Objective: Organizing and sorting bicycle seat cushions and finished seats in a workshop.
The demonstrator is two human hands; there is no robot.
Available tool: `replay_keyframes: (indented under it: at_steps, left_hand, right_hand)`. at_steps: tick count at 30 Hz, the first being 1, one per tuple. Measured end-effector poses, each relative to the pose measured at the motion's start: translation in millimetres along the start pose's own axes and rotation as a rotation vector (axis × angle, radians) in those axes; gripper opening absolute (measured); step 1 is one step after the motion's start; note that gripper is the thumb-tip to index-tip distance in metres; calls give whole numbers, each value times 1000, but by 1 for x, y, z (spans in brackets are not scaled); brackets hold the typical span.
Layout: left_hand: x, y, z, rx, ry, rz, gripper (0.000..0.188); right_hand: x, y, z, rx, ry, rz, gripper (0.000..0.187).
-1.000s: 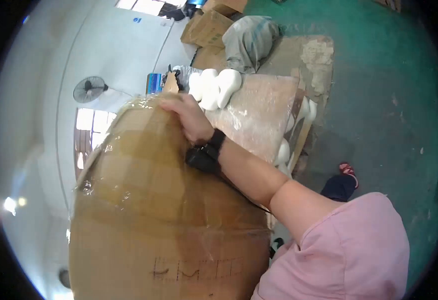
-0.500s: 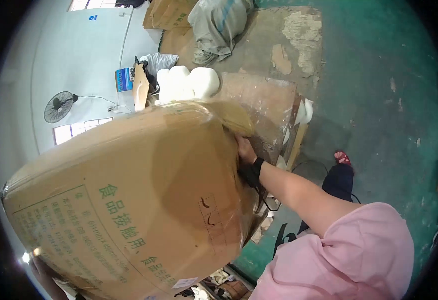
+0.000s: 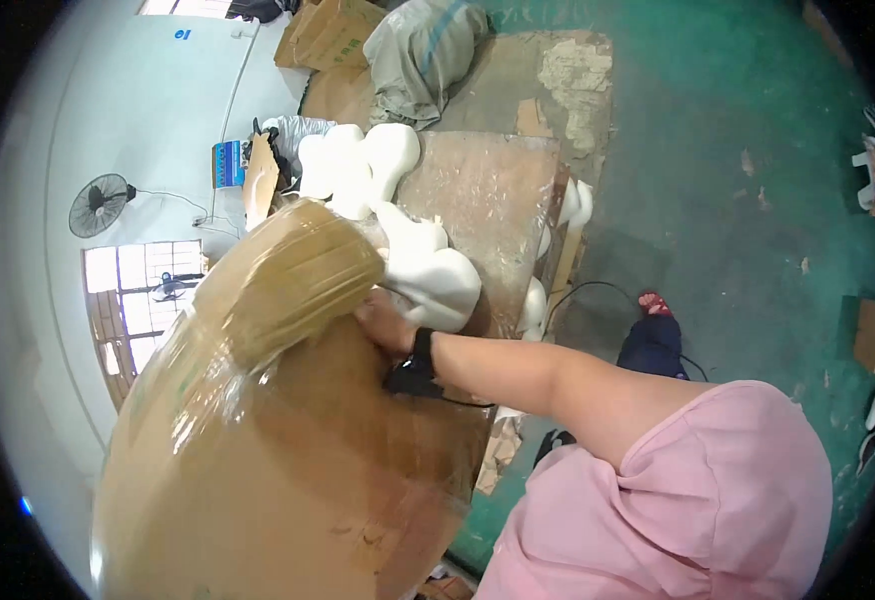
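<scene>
A large brown cardboard box (image 3: 288,490), wrapped in shiny tape, fills the lower left and stands tilted. Its taped end (image 3: 303,280) bulges up in front of me. My right hand (image 3: 388,322), with a black band and a small black device at the wrist, grips the box at its right side near that end. The fingertips are partly hidden by the box. My left hand is out of sight. Just beyond my right hand lie white moulded foam pieces (image 3: 438,285) on a plastic-covered brown work surface (image 3: 488,180).
More white foam pieces (image 3: 563,205) show beneath the surface's right edge. A grey sack (image 3: 423,60) and a carton (image 3: 333,35) stand at the back. A wall fan (image 3: 103,205) hangs at left. A dark cable (image 3: 598,285) runs by a leg with a red shoe (image 3: 655,303).
The box has turned and tilted, so its taped end now faces up and its printed side has swung out of view. My right hand moved left with it, uncovering foam pieces. My left hand left view.
</scene>
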State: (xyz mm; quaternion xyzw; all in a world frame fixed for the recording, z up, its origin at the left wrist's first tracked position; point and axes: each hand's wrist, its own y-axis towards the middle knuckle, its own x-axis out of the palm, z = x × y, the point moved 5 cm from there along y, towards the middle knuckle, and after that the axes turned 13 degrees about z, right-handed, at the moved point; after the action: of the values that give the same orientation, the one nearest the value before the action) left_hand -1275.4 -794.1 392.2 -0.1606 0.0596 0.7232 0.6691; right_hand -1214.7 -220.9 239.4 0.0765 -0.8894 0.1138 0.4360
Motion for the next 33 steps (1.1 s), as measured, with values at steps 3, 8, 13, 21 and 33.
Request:
replay_keyframes:
  at_steps: [3, 8, 13, 21, 33]
  left_hand:
    - [-56, 19, -58, -49, -50, -15, 78]
    - [-139, 57, -182, -175, -114, -106, 79]
    - [-227, 58, -316, -378, -137, -210, 80]
    - [-312, 9, -452, -523, -205, -350, 82]
    - [-162, -163, -537, -530, 355, -1233, 85]
  right_hand:
    - [61, -91, -40, -90, 2, -185, 34]
    - [119, -254, -56, -172, -84, -567, 42]
    - [148, -417, -27, -385, -238, -719, 43]
    - [119, -638, 17, -517, -501, -938, 42]
    - [-84, -835, -189, -702, -723, -684, 42]
